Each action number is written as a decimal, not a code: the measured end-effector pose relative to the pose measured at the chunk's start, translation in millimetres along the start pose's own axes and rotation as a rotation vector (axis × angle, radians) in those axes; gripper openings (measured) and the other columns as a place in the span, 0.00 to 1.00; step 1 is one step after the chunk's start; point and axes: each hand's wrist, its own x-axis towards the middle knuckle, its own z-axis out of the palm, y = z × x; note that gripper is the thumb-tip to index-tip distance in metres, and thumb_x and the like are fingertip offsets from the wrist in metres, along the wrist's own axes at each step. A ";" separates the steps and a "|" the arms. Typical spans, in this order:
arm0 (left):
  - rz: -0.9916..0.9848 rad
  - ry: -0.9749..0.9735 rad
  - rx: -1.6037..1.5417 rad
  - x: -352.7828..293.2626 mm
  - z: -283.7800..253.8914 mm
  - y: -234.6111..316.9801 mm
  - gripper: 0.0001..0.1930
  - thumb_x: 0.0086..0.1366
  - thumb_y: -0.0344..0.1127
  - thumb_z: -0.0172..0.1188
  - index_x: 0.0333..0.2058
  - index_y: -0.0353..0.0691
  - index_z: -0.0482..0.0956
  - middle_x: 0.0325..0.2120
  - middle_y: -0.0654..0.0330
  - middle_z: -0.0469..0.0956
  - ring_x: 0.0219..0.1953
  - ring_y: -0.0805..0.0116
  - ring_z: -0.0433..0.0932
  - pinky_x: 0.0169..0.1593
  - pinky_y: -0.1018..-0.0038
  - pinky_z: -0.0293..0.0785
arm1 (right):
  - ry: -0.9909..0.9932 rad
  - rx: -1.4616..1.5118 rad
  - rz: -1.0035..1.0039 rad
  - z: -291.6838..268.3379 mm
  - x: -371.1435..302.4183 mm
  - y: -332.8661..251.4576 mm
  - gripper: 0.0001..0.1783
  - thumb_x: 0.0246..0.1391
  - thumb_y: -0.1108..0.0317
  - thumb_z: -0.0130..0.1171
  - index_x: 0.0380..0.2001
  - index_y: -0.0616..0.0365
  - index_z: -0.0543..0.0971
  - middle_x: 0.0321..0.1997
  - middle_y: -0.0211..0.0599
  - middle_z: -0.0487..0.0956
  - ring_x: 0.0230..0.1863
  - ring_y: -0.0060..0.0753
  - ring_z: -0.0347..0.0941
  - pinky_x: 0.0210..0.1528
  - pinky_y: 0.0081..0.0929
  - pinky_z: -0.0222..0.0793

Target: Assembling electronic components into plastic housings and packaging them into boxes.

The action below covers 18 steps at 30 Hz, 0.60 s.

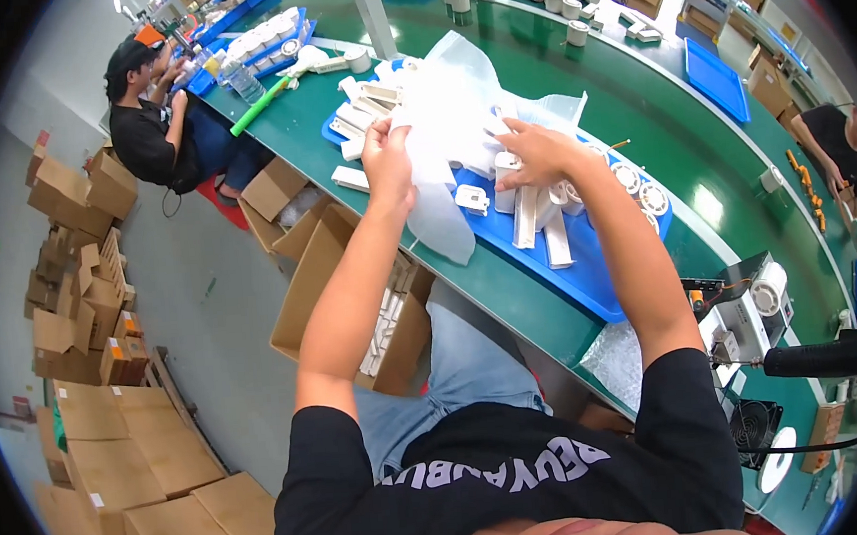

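Note:
My left hand (388, 163) is closed on the edge of a translucent white foam sheet (427, 133). The sheet drapes over the near edge of the green table (327, 170). To its right, my right hand (540, 150) hovers with fingers apart over white plastic parts, close to the sheet's far side; its fingertips are partly lost against the white. Beneath it a blue tray (594, 291) carries several long white plastic housings (524, 218), a small white square part (472, 200) and round white parts (653, 197). More white parts (351, 122) lie left of the sheet.
An opened cardboard box (301, 286) with white parts stands below the table edge, by my legs. A green conveyor belt (707, 193) runs beyond the tray. A device with a black handle (823, 359) sits at right. Another person (146, 128) works at far left, near stacked cartons (152, 436).

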 end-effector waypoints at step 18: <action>0.271 0.320 -0.363 1.3 -1.8 -6.3 0.18 0.69 0.41 0.46 0.53 0.38 0.64 0.50 0.54 0.70 0.52 0.62 0.71 0.54 0.69 0.70 | 0.164 -0.115 0.118 -1.8 -8.4 -4.5 0.54 0.26 0.39 0.74 0.56 0.61 0.69 0.67 0.52 0.58 0.68 0.53 0.52 0.65 0.44 0.57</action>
